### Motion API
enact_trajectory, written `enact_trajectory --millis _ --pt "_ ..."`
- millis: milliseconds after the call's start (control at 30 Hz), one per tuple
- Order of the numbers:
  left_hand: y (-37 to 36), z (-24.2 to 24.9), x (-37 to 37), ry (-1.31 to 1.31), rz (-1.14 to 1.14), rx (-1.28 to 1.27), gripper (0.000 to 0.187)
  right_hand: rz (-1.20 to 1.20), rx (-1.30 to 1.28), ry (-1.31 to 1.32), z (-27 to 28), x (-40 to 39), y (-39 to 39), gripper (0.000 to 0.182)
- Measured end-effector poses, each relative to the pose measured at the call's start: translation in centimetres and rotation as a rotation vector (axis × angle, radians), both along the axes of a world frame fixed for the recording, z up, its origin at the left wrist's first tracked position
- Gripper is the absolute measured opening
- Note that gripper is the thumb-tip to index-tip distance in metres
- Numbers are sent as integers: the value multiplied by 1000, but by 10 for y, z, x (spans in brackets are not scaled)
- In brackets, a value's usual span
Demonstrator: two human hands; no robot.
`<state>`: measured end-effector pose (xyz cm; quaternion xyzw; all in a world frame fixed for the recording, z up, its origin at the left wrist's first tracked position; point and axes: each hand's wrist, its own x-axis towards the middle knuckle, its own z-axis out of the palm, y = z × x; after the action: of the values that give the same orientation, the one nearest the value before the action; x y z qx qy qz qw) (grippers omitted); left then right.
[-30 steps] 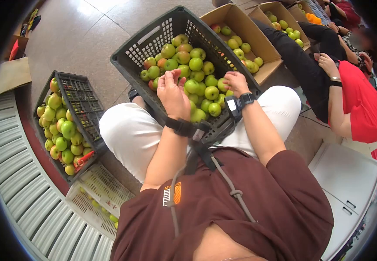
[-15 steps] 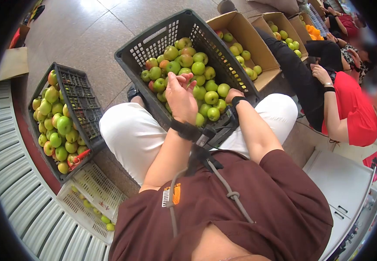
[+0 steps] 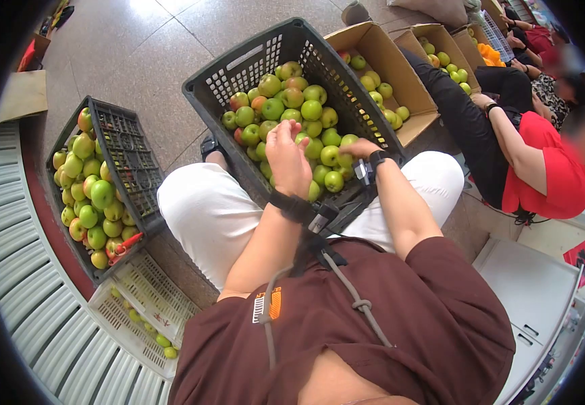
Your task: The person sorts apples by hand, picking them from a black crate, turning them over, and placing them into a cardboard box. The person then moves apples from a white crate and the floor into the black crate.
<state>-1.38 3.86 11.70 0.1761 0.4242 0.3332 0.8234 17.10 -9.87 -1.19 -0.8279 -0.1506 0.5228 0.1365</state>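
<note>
White basket point(image 3: 141, 278): small dark mark, illegible.
Shirt print point(image 3: 275, 304): orange and white, illegible.
Left hand point(image 3: 288, 158): half open, seemingly empty, over the apples point(image 3: 311, 110).
Apples: heaped in the dark crate point(image 3: 338, 88).
Right hand point(image 3: 362, 148): fingers bent at the apples; cannot tell its hold.
Red sheet point(image 3: 581, 262): dark marks, unreadable.

Apples point(image 3: 311, 110) lie in a crate point(image 3: 329, 77) before the person point(image 3: 353, 304). To the left stands a second crate point(image 3: 127, 152) of apples; to the right, a box point(image 3: 419, 127) of apples.
</note>
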Motion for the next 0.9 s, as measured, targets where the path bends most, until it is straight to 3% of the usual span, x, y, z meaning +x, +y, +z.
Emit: enact_trajectory --millis 33,100,167,233,267,333,400,467,567,700,800,900 --pt "-1 -2 1 32 -6 14 16 -223 174 129 -3 4 -1 47" --pt "-5 -9 3 93 -57 26 22 -417 362 357 76 -17 24 44" --pt "-8 -6 6 94 -126 -44 27 -472 511 589 130 -31 38 44" --pt "-13 6 9 33 -209 -205 32 -390 454 589 124 -23 33 42" --pt "-14 5 6 -177 -316 -267 33 -323 473 458 128 -22 33 39" --pt "-18 -5 9 -189 -270 -292 31 -188 501 196 136 -21 36 36" --pt "-19 -10 12 -147 -214 -320 28 -170 620 106 156 -38 42 33" --pt "-23 -24 13 -197 -186 -178 28 -95 669 122 167 -51 42 40" --pt "-25 -15 14 -271 -188 -106 30 132 707 -105 147 -56 40 51" --pt "-22 11 15 -388 -183 -200 29 -187 667 163 164 -21 38 50" --pt "-20 15 12 -391 -209 -140 28 -302 632 19 172 32 35 42" --pt "-19 7 11 -347 -193 -180 26 -481 554 45 163 92 25 37"
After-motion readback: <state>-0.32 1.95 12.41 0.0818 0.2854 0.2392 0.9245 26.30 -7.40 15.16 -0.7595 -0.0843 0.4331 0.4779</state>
